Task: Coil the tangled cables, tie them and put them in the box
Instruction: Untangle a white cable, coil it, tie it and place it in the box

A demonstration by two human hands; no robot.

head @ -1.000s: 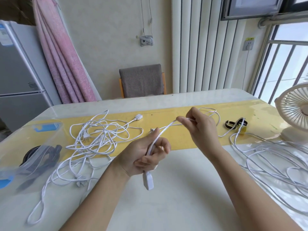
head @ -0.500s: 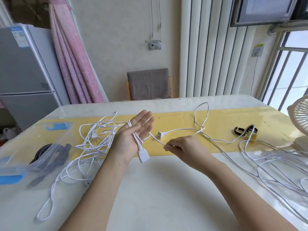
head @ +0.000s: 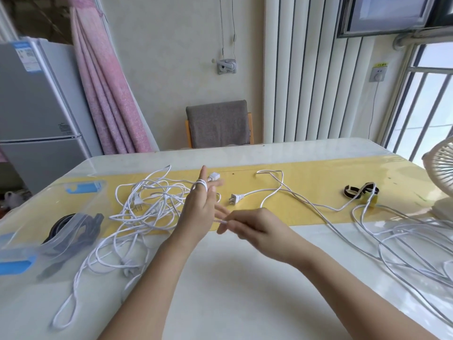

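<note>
My left hand (head: pixel 199 212) is held up over the table with its fingers straight, and a white cable (head: pixel 201 188) is looped round them. Just to its right, my right hand (head: pixel 253 225) pinches the same cable close to the left palm. The cable's two-pin plug (head: pixel 234 199) lies on the yellow strip behind my hands. A tangle of white cables (head: pixel 149 207) lies to the left. More white cable (head: pixel 392 234) is spread across the right side. The clear plastic box (head: pixel 81 192) with blue latches stands at the far left.
A coiled black cable (head: pixel 71 228) lies inside the box. Black strap ties (head: pixel 359 191) lie on the yellow strip at the right. A white fan (head: pixel 441 173) stands at the right edge. A grey chair (head: pixel 218 123) is behind the table.
My left hand has turned from palm-up to back-facing, with the cable now looped round its fingers. My right hand has moved left, up close to the left palm, still pinching the cable.
</note>
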